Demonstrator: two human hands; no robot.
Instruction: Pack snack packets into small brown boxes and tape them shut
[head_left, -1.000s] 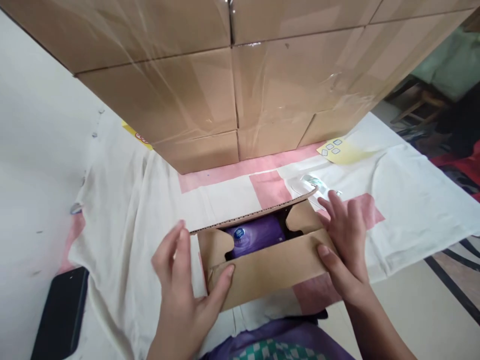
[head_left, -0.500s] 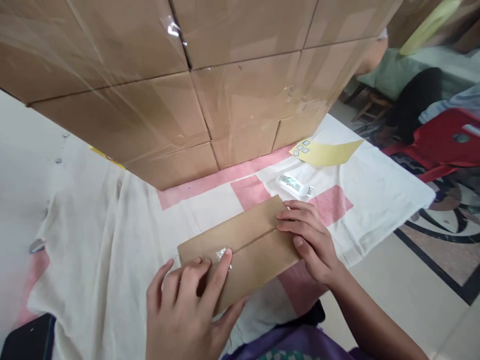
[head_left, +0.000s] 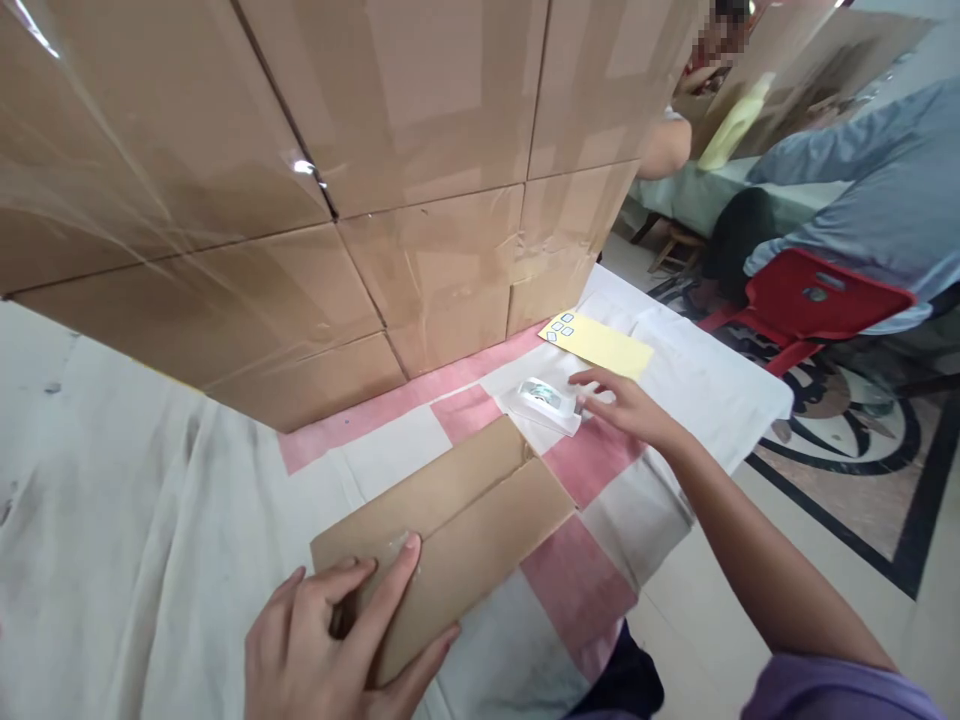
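Observation:
A small flat cardboard box (head_left: 450, 530) lies at a slant on the cloth, its flaps meeting along a middle seam. My left hand (head_left: 330, 640) grips its near left end: the index finger presses on a bit of clear tape at the seam, the thumb is along the near side. My right hand (head_left: 619, 405) is off the box, fingers apart and holding nothing. Its fingertips are at the right edge of a small white item with a shiny clear middle (head_left: 541, 393), perhaps a tape dispenser; whether they touch I cannot tell.
Large taped cardboard boxes (head_left: 427, 270) form a wall behind. A yellow card (head_left: 600, 345) with several small labels lies at the back right of the cloth (head_left: 645, 520). Beyond the table's right edge, a person in a blue shirt (head_left: 870, 200) sits on a red chair (head_left: 825, 295).
My right hand has let go of the box's right end and moved up and right to the small white item. My left hand stays on the box. The view has shifted.

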